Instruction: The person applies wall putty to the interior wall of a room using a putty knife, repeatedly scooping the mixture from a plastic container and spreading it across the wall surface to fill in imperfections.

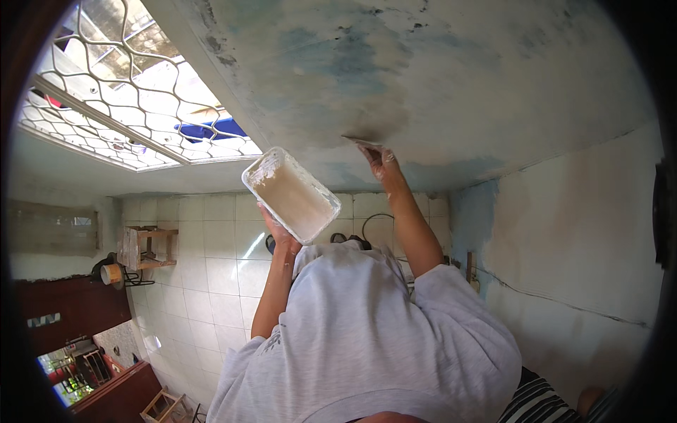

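My left hand [279, 229] grips a white rectangular tub [300, 201] from below, its fingers partly hidden behind the tub. Pale putty coats the inside of the tub and is smeared thickly along its rim. In my right hand [384, 168] is a thin, flat putty knife [363, 141], pinched between the fingers. Its blade lies against or very close to the patchy white and blue wall [465, 92], beside a darker, damp-looking patch. White smears show on the fingers of my right hand.
A window with a wavy metal grille [141, 84] opens at the upper left. On the tiled floor [211, 282] stand a wooden stool [149, 247] and, lower down, another wooden frame [163, 407]. A cable [564, 303] runs along the right wall. Striped cloth [539, 398] shows at the lower right.
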`<act>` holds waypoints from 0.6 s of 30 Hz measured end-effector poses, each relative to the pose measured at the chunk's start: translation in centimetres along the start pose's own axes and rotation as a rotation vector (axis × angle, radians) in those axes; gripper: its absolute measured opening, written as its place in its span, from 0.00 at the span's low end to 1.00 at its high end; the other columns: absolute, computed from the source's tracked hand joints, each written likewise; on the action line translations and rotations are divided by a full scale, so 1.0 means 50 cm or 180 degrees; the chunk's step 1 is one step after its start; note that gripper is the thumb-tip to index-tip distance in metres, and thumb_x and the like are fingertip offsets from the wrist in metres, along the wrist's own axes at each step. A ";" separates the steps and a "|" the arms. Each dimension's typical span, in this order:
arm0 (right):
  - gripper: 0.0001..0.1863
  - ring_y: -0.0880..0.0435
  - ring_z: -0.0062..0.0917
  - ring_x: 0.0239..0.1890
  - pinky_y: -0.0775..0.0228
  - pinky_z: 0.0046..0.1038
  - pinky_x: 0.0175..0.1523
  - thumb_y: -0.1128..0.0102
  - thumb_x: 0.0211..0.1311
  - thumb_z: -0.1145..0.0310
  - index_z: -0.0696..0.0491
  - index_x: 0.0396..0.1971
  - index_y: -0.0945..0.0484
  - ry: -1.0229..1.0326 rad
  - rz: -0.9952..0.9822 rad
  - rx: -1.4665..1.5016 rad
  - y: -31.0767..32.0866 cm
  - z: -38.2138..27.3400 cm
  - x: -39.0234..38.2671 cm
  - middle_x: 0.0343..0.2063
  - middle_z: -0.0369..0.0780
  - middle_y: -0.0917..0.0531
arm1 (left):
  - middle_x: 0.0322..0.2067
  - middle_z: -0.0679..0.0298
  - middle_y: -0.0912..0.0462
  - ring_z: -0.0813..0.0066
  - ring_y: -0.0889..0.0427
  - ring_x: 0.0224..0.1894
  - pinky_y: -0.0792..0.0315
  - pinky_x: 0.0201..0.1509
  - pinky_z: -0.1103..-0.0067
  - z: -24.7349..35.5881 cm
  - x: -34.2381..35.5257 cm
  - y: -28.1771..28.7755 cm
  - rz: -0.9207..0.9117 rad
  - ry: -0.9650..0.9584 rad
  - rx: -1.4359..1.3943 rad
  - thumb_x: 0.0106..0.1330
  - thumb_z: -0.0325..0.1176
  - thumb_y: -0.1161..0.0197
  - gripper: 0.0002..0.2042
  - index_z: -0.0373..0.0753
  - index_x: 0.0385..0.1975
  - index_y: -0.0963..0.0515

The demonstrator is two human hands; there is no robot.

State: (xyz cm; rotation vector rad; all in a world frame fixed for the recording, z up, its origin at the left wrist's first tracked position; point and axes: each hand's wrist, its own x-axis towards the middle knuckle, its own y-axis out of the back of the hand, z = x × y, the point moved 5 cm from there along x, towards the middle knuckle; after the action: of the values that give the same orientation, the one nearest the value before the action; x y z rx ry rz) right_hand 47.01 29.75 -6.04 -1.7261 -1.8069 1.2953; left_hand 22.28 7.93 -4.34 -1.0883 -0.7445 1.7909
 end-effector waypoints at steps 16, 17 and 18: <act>0.11 0.18 0.30 0.52 0.18 0.27 0.53 0.44 0.67 0.74 0.64 0.45 0.24 0.1463 0.0247 -0.0229 -0.181 -0.332 -0.302 0.46 0.47 0.19 | 0.63 0.59 0.30 0.61 0.27 0.62 0.30 0.66 0.66 -0.026 -0.010 -0.034 -0.0105 0.0087 -0.0162 0.72 0.68 0.65 0.37 0.45 0.69 0.38; 0.09 0.17 0.28 0.48 0.19 0.27 0.53 0.43 0.66 0.73 0.61 0.43 0.23 0.1292 0.0608 -0.0194 -0.135 -0.265 -0.273 0.41 0.44 0.17 | 0.63 0.59 0.30 0.61 0.27 0.62 0.30 0.66 0.66 -0.024 -0.014 -0.021 -0.0058 0.0040 -0.0165 0.72 0.68 0.65 0.37 0.45 0.69 0.38; 0.09 0.17 0.28 0.46 0.20 0.27 0.55 0.43 0.67 0.72 0.60 0.42 0.23 0.0977 0.0753 -0.0254 -0.099 -0.194 -0.237 0.39 0.42 0.18 | 0.63 0.60 0.30 0.61 0.27 0.62 0.30 0.66 0.66 -0.021 -0.014 -0.006 -0.0040 -0.0022 -0.0140 0.72 0.68 0.65 0.37 0.45 0.69 0.38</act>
State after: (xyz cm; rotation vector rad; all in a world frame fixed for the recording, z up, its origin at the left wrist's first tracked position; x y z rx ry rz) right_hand 53.84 23.30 7.02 -2.1018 -1.5359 0.9812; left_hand 23.50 7.48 -4.32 -1.1045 -0.7965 1.7759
